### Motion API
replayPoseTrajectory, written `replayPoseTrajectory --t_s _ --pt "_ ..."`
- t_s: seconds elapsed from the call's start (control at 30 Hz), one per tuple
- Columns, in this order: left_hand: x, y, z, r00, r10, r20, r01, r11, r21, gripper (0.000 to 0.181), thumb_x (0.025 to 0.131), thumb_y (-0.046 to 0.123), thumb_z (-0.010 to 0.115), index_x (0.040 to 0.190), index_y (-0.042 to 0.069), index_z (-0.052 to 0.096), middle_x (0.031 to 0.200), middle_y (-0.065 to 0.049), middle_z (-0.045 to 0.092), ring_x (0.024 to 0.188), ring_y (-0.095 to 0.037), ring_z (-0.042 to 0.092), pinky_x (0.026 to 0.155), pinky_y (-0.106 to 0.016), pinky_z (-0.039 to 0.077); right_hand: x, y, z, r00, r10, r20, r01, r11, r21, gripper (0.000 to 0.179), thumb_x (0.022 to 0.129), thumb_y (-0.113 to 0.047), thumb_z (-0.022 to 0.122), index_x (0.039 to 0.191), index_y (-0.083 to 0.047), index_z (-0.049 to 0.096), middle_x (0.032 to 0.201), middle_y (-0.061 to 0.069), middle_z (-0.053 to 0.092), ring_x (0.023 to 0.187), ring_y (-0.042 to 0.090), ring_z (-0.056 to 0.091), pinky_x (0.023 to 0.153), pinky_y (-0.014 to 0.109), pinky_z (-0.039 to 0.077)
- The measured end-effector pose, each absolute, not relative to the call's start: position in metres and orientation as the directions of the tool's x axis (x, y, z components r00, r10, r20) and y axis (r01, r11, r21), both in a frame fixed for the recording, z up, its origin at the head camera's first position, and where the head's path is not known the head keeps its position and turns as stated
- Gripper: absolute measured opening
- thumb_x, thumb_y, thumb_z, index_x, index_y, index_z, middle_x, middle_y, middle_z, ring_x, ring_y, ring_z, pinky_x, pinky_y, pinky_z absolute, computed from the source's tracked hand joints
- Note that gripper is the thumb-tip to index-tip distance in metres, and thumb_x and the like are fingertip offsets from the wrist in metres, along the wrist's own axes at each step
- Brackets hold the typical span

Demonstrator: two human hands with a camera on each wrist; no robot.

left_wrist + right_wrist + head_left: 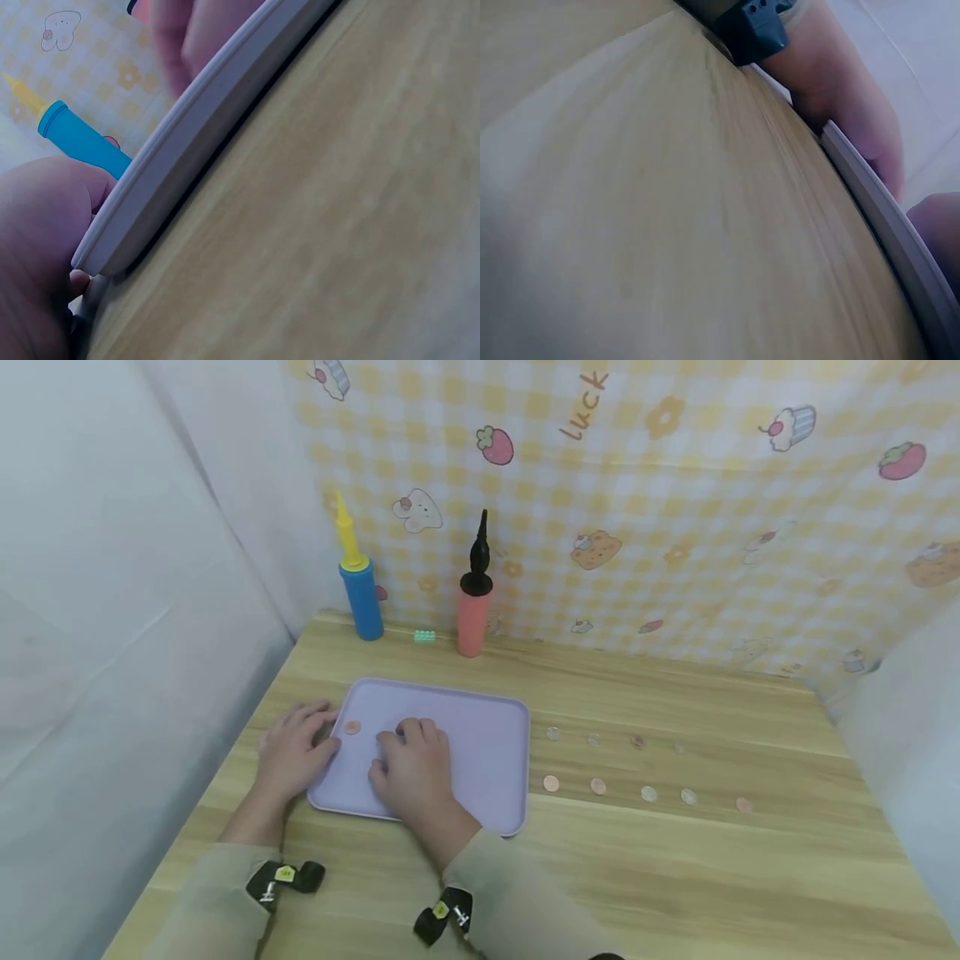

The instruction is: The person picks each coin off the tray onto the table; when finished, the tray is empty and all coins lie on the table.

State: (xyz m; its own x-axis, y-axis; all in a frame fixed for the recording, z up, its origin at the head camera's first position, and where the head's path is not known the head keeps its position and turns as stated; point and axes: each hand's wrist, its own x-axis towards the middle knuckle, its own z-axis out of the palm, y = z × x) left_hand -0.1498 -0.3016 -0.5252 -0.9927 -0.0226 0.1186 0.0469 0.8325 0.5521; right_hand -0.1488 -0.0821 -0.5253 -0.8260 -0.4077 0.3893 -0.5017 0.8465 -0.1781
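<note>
A lilac tray (487, 752) lies on the wooden table. My left hand (295, 752) holds its left edge, with the thumb at the rim; in the left wrist view, that hand (45, 232) wraps around the tray's corner. One copper-coloured coin (352, 727) lies in the tray near the left rim. Over the middle of the tray is my right hand (416, 772), fingers bent and pointing down at the tray's surface. Its fingertips are partly hidden, and I cannot tell whether they pinch anything.
Right of the tray lie two rows of coins, some copper-coloured (551, 783), some silvery (648, 793). Behind it stand a blue hand pump (362, 597) with a yellow top and a pink pump (472, 622) with a black top. Between them sits a small green block (424, 636).
</note>
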Motion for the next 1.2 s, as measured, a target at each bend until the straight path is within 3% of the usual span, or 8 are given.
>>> replayPoseTrajectory --t_s 0.2,0.37,0.5,0.6,0.77,0.97,1.2 --pt "-0.150 -0.303 -0.522 -0.994 -0.024 0.103 0.039 0.825 0.563 0.047 0.101 0.024 0.063 0.145 0.006 0.063 0.163 -0.022 0.045 0.154 -0.054 0.024 0.113 -0.080 0.014 -0.150 -0.116 -0.526 -0.872 -0.386 0.301 -0.455 0.866 -0.208 0.039 0.097 -0.045 0.070 0.133 -0.030 0.074 0.135 0.004 0.060 0.122 0.024 0.053 0.098 0.042 0.047" --pt "-0.153 -0.304 -0.520 -0.992 -0.026 0.123 0.049 0.821 0.568 0.047 0.100 0.025 0.063 0.143 0.006 0.064 0.162 -0.021 0.046 0.154 -0.054 0.025 0.113 -0.080 0.015 -0.152 -0.133 -0.523 -0.923 -0.347 0.167 -0.377 0.902 -0.212 0.054 0.102 -0.053 0.059 0.154 -0.039 0.055 0.149 0.008 0.046 0.129 0.026 0.044 0.102 0.043 0.040" --pt "-0.154 -0.304 -0.523 -0.990 -0.025 0.136 0.057 0.822 0.567 0.047 0.099 0.026 0.063 0.142 0.007 0.065 0.162 -0.021 0.047 0.154 -0.054 0.025 0.112 -0.080 0.015 -0.153 -0.138 -0.523 -0.939 -0.326 0.110 -0.342 0.920 -0.193 0.056 0.103 -0.056 0.055 0.158 -0.045 0.049 0.157 0.010 0.037 0.131 0.028 0.040 0.104 0.045 0.037" --pt "-0.152 -0.303 -0.523 -0.991 -0.027 0.135 0.055 0.819 0.571 0.047 0.098 0.025 0.064 0.142 0.006 0.065 0.162 -0.021 0.047 0.154 -0.053 0.025 0.113 -0.080 0.015 -0.152 -0.138 -0.524 -0.940 -0.324 0.107 -0.339 0.920 -0.197 0.052 0.103 -0.056 0.055 0.154 -0.045 0.054 0.159 0.011 0.034 0.133 0.028 0.040 0.105 0.045 0.037" --pt "-0.149 -0.303 -0.525 -0.992 -0.036 0.123 0.041 0.818 0.574 0.048 0.099 0.023 0.063 0.143 0.006 0.064 0.162 -0.021 0.046 0.154 -0.054 0.025 0.114 -0.080 0.013 -0.151 -0.136 -0.525 -0.933 -0.327 0.150 -0.355 0.908 -0.225 0.036 0.103 -0.052 0.060 0.137 -0.041 0.068 0.155 0.008 0.042 0.133 0.027 0.042 0.105 0.044 0.039" --pt "-0.149 -0.303 -0.526 -0.991 -0.039 0.127 0.041 0.819 0.572 0.048 0.099 0.022 0.064 0.144 0.006 0.064 0.162 -0.023 0.046 0.153 -0.055 0.026 0.113 -0.080 0.013 -0.153 -0.133 -0.524 -0.941 -0.295 0.166 -0.336 0.871 -0.357 0.017 0.104 -0.041 0.068 0.117 -0.034 0.077 0.149 0.001 0.054 0.137 0.023 0.044 0.111 0.042 0.038" --pt "-0.148 -0.300 -0.524 -0.992 -0.034 0.124 0.044 0.818 0.574 0.048 0.098 0.021 0.064 0.144 0.005 0.064 0.161 -0.024 0.046 0.152 -0.056 0.026 0.113 -0.079 0.013 -0.156 -0.129 -0.521 -0.960 -0.248 0.133 -0.281 0.849 -0.447 0.015 0.099 -0.041 0.076 0.107 -0.029 0.080 0.144 -0.003 0.057 0.134 0.021 0.046 0.109 0.041 0.039"
